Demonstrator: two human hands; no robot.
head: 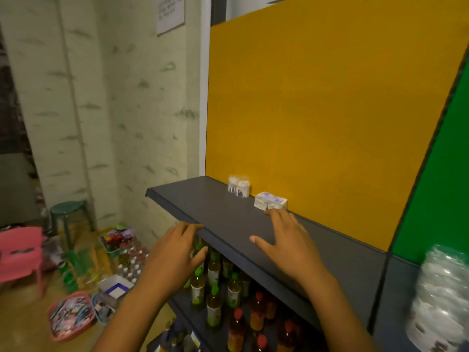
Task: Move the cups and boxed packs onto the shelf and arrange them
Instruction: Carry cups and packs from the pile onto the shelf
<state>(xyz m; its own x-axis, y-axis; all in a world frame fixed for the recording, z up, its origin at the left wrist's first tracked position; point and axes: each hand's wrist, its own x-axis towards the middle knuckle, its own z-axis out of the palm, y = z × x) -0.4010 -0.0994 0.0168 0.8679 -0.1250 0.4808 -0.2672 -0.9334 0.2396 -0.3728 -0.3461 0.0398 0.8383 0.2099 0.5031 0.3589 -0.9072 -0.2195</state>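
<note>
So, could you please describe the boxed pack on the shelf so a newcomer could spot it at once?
Find the big yellow back panel and the dark grey shelf at its foot. The boxed pack sits against the panel, just beyond the right hand. It is white and blocky with blue print, unlike the clear cups to its left.

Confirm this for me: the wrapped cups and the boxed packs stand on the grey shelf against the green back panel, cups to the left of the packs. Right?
Not quite. In the head view the wrapped cups and boxed packs stand on the grey shelf against the yellow back panel, not the green panel further right. The cups are indeed to the left of the packs.
</note>
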